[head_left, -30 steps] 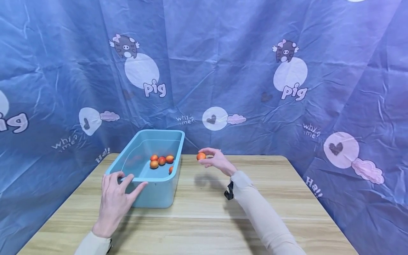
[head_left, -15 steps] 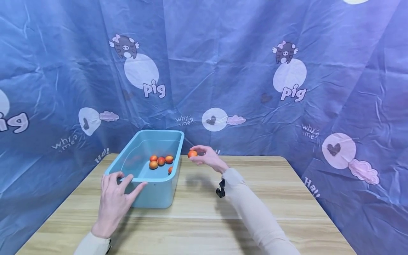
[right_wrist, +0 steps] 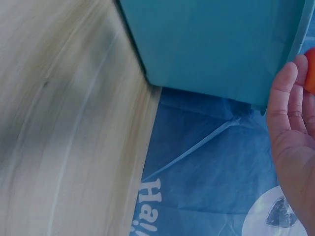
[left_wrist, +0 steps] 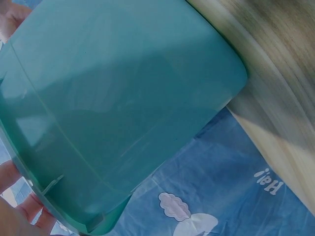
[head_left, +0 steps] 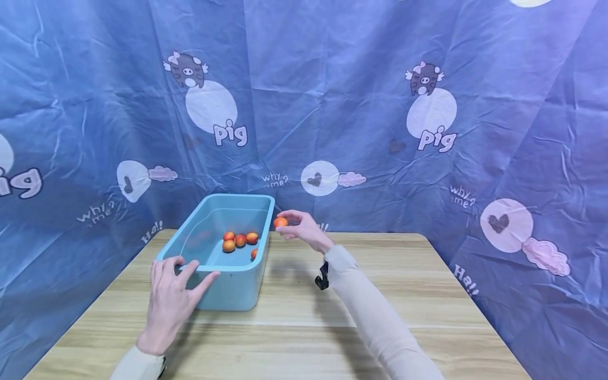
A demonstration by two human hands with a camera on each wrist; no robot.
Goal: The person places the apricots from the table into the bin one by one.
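Observation:
A light-blue plastic bin [head_left: 228,287] stands on the left part of the table, with several small orange-red fruits [head_left: 240,240] on its floor. My left hand [head_left: 171,295] holds the bin's near rim, fingers over the edge and thumb spread along the front. The left wrist view shows those fingertips [left_wrist: 33,206] at the rim. Just outside the bin's right rim, raised above the table, my right hand [head_left: 306,230] pinches another small orange-red fruit [head_left: 281,222] between thumb and fingers. Only a sliver of this fruit shows at the right wrist view's edge.
The wooden table [head_left: 332,327] reaches back to a blue printed cloth [head_left: 323,105], which hangs behind and along both sides. The bin's right wall [head_left: 263,264] rises between my right hand and the fruits inside.
My right hand has moved left and slightly up with the fruit, closer to the bin's right rim. The left hand and the bin have stayed in place.

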